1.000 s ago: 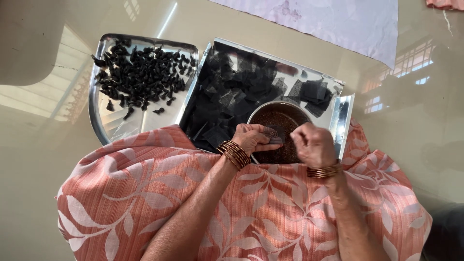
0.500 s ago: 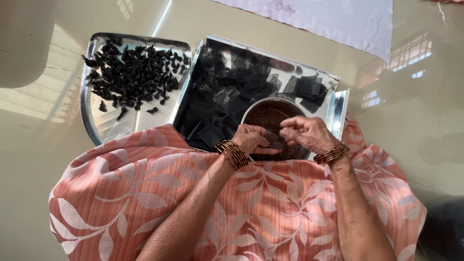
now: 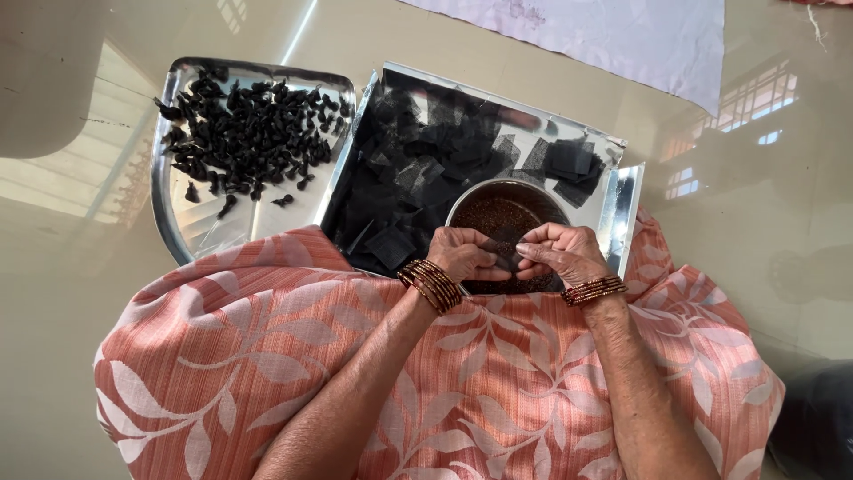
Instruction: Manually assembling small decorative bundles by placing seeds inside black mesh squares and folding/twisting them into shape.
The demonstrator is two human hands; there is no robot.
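Left tray: a steel tray [image 3: 182, 227] with rounded corners lies at the far left on the glossy beige floor; a heap of small black twisted bundles [image 3: 249, 133] fills its upper half, with a few strays lower down.
Middle tray: a second, rectangular steel tray [image 3: 613, 227] sits just beside the first, touching its right edge; loose squares of sheer black mesh [image 3: 418, 173] cover most of it, and a neater stack of black squares [image 3: 573, 164] lies near its upper right corner.
Bowl: a round steel bowl [image 3: 502, 188] stands in the lower right part of the middle tray, filled with fine dark brown grains [image 3: 502, 218].
Left hand: the left hand [image 3: 462, 255], with a stack of copper-coloured bangles [image 3: 431, 284] at the wrist, is curled closed, fingertips pinching a small black mesh piece [image 3: 508, 256].
Mesh piece: it sits between the 2 hands, right over the near rim of the bowl.
Right hand: the right hand [image 3: 560, 253], also wearing bangles, is bent inward, with thumb and fingers closed on the same mesh piece from the other side.
Lap: both forearms rest over salmon cloth with a pale leaf print [image 3: 498, 373].
Top right: a pale lilac sheet of cloth [image 3: 622, 36] lies flat on the floor beyond the trays; no labels or packaging show anywhere.
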